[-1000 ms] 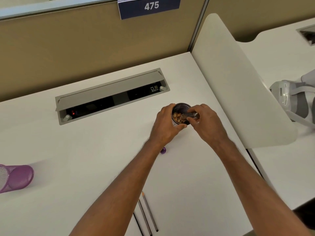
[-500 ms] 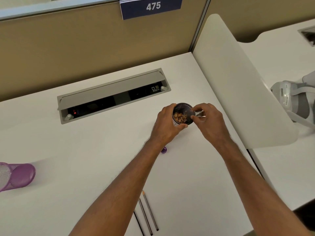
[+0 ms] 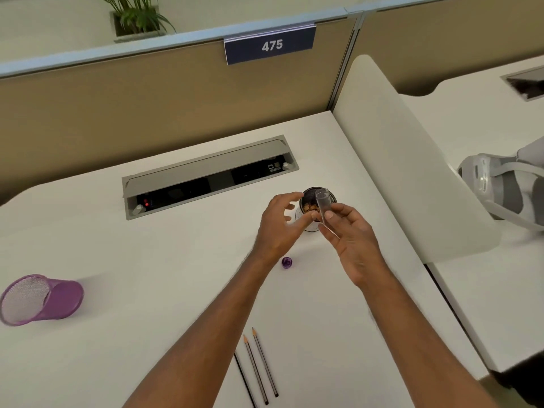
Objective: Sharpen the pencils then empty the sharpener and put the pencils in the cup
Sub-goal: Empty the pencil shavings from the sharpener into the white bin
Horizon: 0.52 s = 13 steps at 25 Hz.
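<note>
Over a white office desk [image 3: 176, 260], the right hand's fingertips [image 3: 329, 214] pinch a small clear plastic sharpener casing [image 3: 322, 205], a smooth, tube-shaped piece held tilted just above a round dark container [image 3: 312, 201] that holds tan pencil shavings. The right hand [image 3: 353, 242] is turned palm-up, its other fingers loosely extended. Beside it, the left hand [image 3: 279, 225] grips nothing: its fingers are spread and slightly bent, thumb and forefinger hovering at the container's left rim, whether touching it cannot be told.

One small purple sharpener part [image 3: 287, 262], rounded and glossy, lies on the desk just near of the left wrist. Three pencils [image 3: 259, 369] lie side by side at the near edge between the two forearms, points toward the far side; two show sharpened wood tips, while the third is darker and thinner. One purple mesh cup [image 3: 38, 298], a tapered cylinder of fine wire, lies on its side at the far left, mouth facing left, well apart from the pencils, with bare matte desk surface between them.

Farther back, a grey metal cable box [image 3: 206, 172] with its flap raised is set into the desk. A tan fabric partition [image 3: 147, 98] bearing a blue "475" sign [image 3: 269, 45] closes the far edge, and a curved white divider [image 3: 406, 160] bounds the right side.
</note>
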### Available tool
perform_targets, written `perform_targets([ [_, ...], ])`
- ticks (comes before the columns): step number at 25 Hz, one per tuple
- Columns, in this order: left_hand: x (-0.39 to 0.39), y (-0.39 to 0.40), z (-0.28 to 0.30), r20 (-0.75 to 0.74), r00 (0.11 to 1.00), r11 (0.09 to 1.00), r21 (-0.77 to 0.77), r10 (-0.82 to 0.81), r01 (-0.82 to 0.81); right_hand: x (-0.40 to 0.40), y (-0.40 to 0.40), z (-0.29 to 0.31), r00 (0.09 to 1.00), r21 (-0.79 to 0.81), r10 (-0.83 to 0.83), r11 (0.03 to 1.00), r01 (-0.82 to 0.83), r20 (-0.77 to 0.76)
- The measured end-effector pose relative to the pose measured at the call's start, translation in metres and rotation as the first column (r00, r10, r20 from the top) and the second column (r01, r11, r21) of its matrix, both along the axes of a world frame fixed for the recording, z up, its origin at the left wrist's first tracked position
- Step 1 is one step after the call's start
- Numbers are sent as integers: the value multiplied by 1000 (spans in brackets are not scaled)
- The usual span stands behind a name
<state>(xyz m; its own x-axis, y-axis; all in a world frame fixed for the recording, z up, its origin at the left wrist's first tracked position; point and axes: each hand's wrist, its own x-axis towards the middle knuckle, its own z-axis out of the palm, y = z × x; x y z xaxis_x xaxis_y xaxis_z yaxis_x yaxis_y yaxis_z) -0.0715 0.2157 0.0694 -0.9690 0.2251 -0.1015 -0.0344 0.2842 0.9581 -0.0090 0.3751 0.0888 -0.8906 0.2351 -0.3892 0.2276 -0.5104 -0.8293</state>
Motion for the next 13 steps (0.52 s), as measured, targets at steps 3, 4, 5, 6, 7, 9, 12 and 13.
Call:
perform_targets([
  [3, 11, -8, 12, 24, 1000, 997, 79, -7, 5, 13, -23, -2, 999, -43, 30, 999, -28, 30],
  [4, 14, -11, 14, 25, 1000, 996, 89, -5, 3, 15, -30, -2, 999, -57, 28, 998, -26, 35],
  [5, 17, -14, 16, 24, 1000, 996, 94, -6, 4, 18, -36, -2, 999, -63, 29, 998, -27, 34],
  [6, 19, -17, 17, 25, 1000, 995, 97, -12, 9, 19, -41, -2, 999, -60, 34, 998, -32, 31],
  [7, 21, -20, 17, 30, 999, 995, 99, -18, 15, 20, -44, -2, 999, -50, 43, 998, -42, 26],
  [9, 24, -28, 17, 39, 999, 995, 99, -23, 19, 22, -48, -4, 998, -15, 66, 998, -66, 20],
  [12, 27, -40, 13, 50, 999, 995, 104, -8, 3, 23, -51, -13, 992, 175, 121, 977, -124, 30],
  [13, 28, -44, 11, 54, 999, 995, 103, 5, -10, 22, -53, -17, 990, 302, 129, 943, -138, 52],
])
